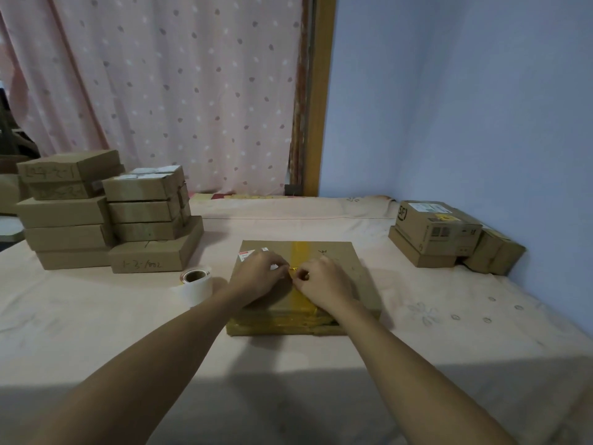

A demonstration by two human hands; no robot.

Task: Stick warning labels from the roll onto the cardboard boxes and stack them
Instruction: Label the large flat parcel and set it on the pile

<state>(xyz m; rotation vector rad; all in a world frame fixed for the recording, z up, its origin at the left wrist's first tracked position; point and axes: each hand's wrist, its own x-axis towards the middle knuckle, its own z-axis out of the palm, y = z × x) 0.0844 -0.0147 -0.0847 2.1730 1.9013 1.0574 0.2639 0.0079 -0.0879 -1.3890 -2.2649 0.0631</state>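
Peach sheeting is covering the bed (128,332), with a spotted pink curtain (160,91) and a blue wall (465,107) standing behind it. Through the head view I am watching both hands working over a flat cardboard box (340,261). It is lying square in front of the person, presumably so its top is facing up for sticking. The left hand (260,273) and right hand (324,277) are meeting fingertip to fingertip beside the box's yellow tape strip (300,252). Each grip is pinching a thin yellowish sliver that I am taking for a warning label (290,268), though it is too small to read. That label is sitting right between the two grips, low over the box top; I cannot tell whether it is touching the cardboard yet. My guess is that they are peeling its backing or lining it up. The label roll (195,277) is resting just left of the box, near the left forearm, likely for easy reach. Plain boxes are waiting in the left stacks (73,213). A smaller right stack (436,232), with a yellow sticker on its top box, is sitting against the wall, probably as the finished pile.
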